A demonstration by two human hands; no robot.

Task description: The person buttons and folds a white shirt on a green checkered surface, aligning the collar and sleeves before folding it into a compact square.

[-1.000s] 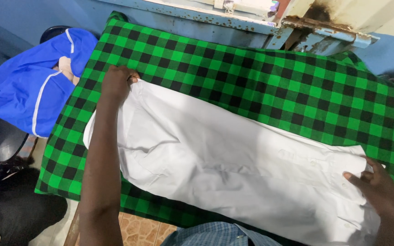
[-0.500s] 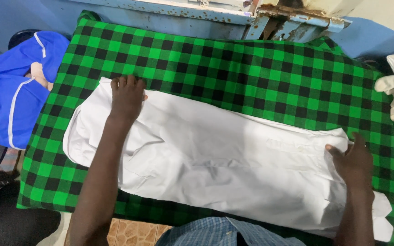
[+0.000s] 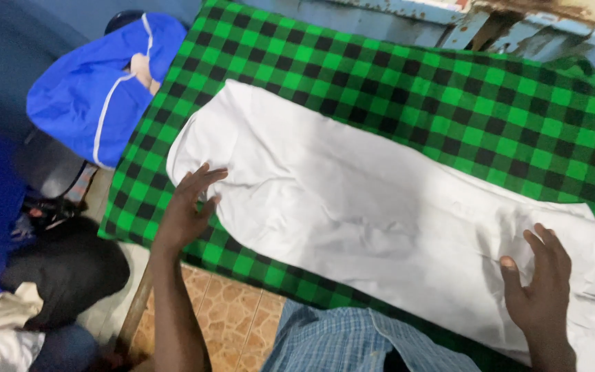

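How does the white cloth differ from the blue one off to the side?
The white cloth lies spread flat along the green checked cover; the blue cloth sits bunched in a heap beside it. The white one is plain, the blue one has thin white stripes. The left hand and right hand rest on the white cloth; neither touches the blue. Both look like soft fabric.

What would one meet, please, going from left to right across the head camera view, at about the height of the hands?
Dark bundle of clothes on the floor → left hand at the white cloth's near-left edge → white cloth spread on the green checked cover → right hand flat on the cloth's right end.
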